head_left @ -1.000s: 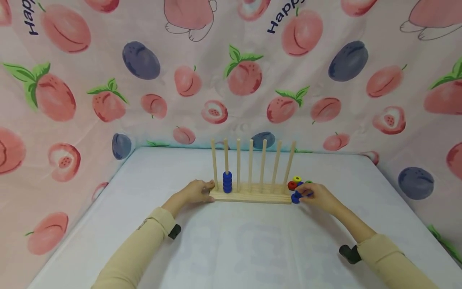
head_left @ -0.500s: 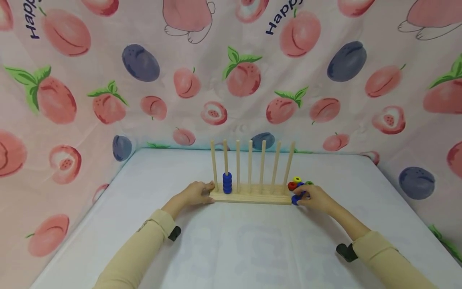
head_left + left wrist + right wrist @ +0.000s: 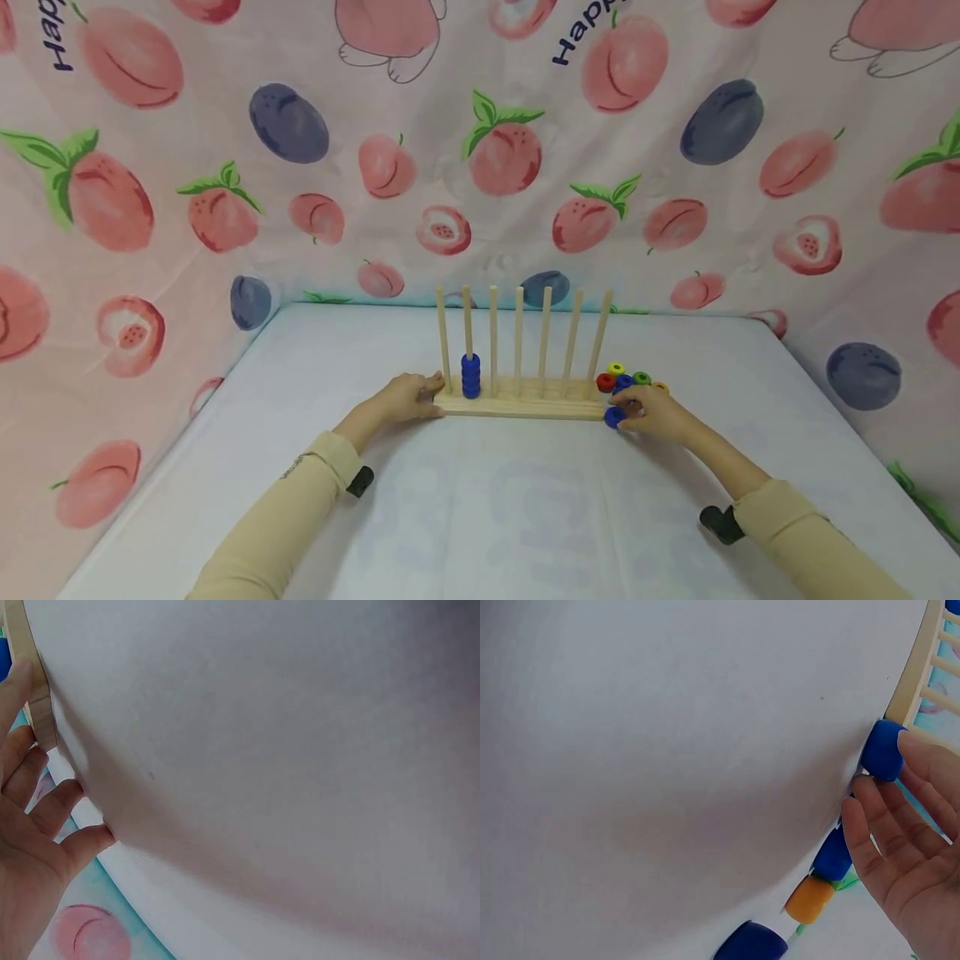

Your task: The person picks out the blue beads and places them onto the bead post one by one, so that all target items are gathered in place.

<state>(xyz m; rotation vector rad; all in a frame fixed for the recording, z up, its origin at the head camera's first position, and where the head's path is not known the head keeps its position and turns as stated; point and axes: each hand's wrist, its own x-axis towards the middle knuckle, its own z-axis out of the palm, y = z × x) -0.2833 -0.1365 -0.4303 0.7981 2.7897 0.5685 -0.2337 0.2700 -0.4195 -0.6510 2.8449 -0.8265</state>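
Note:
A wooden peg rack (image 3: 525,406) with several upright pegs stands on the table. Blue beads (image 3: 471,377) are stacked on its second peg from the left. My left hand (image 3: 403,397) grips the rack's left end, thumb in front and fingers behind; in the left wrist view the fingers (image 3: 22,742) meet the wooden end. At the right end, my right hand (image 3: 654,411) has thumb and fingertips around a blue bead (image 3: 614,417), which sits beside the base. In the right wrist view the thumb touches this blue bead (image 3: 883,750).
Loose beads lie behind my right hand: red (image 3: 606,382), yellow (image 3: 617,368), green (image 3: 642,378), blue (image 3: 624,382) and an orange one (image 3: 661,387) partly hidden. White cloth covers the table (image 3: 495,500). A fruit-printed curtain (image 3: 450,167) hangs behind and at the sides.
My right hand has shifted slightly left and its fingertips have come in around the front blue bead. More loose beads show behind it. The left hand stays on the rack's end.

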